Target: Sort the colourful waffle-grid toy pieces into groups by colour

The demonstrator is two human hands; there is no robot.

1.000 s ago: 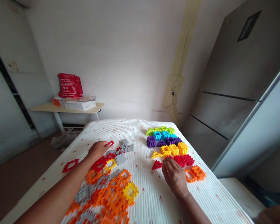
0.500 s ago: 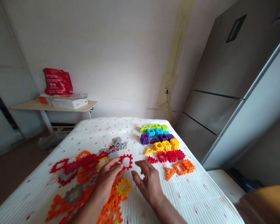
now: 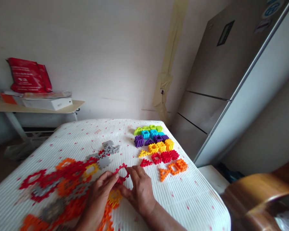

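A red toothed plastic frame piece [image 3: 122, 166] with an open middle is raised over the near part of the table. My left hand [image 3: 99, 189] pinches its left edge between thumb and fingers. From the other side, my right hand [image 3: 140, 189] has its fingers closed at the right edge of the piece. Beneath the hands lies a yellow toothed piece [image 3: 115, 197] on top of orange pieces [image 3: 107, 218]. Left of my left hand spreads a loose heap of red pieces [image 3: 73, 170] mixed with orange, grey and yellow ones.
Sorted by colour, rows of pieces stand at the right: orange [image 3: 175, 168], red [image 3: 166, 156], yellow [image 3: 161, 147], purple [image 3: 139, 141], blue [image 3: 145, 134], green [image 3: 149, 128]. Grey pieces [image 3: 110, 147] lie mid-table. A fridge [image 3: 202, 80] and wooden chair [image 3: 255, 192] are at the right.
My right hand has come left to the red frame piece and taken hold of its right edge. The piece has tilted. The head view has turned right.
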